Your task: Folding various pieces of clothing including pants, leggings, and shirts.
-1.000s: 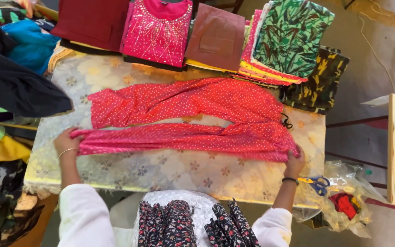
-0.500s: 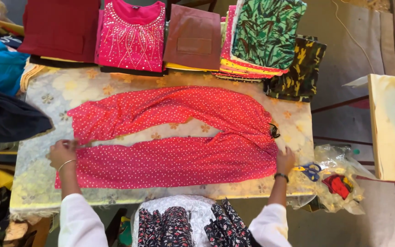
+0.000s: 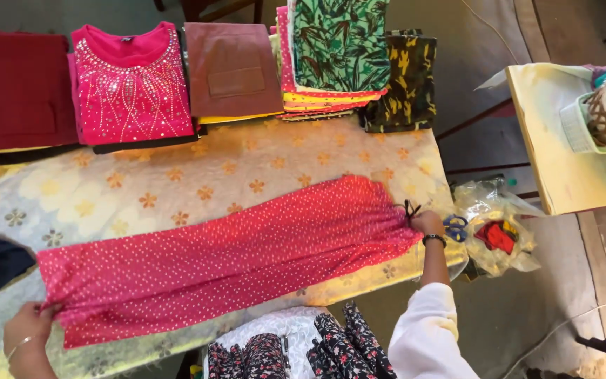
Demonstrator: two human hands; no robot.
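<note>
A pair of pink dotted trousers (image 3: 233,256) lies folded lengthwise, one leg over the other, across the flower-patterned table cover (image 3: 198,175). My left hand (image 3: 28,330) pinches the leg hems at the near left corner. At the right edge of the table my right hand (image 3: 426,223) grips the waist end, by its black drawstring. Both sleeves are white.
Folded garments line the far edge: a maroon stack (image 3: 15,88), a beaded pink top (image 3: 131,84), a brown piece (image 3: 233,67), a green leaf-print pile (image 3: 334,52) and a camouflage one (image 3: 405,84). Blue-handled scissors (image 3: 455,226) and a plastic bag (image 3: 496,235) sit right; a yellow side table (image 3: 552,133) beyond.
The two spread legs have been brought together into one long strip. My left hand slid down toward the near left corner and my right hand stayed at the waist end.
</note>
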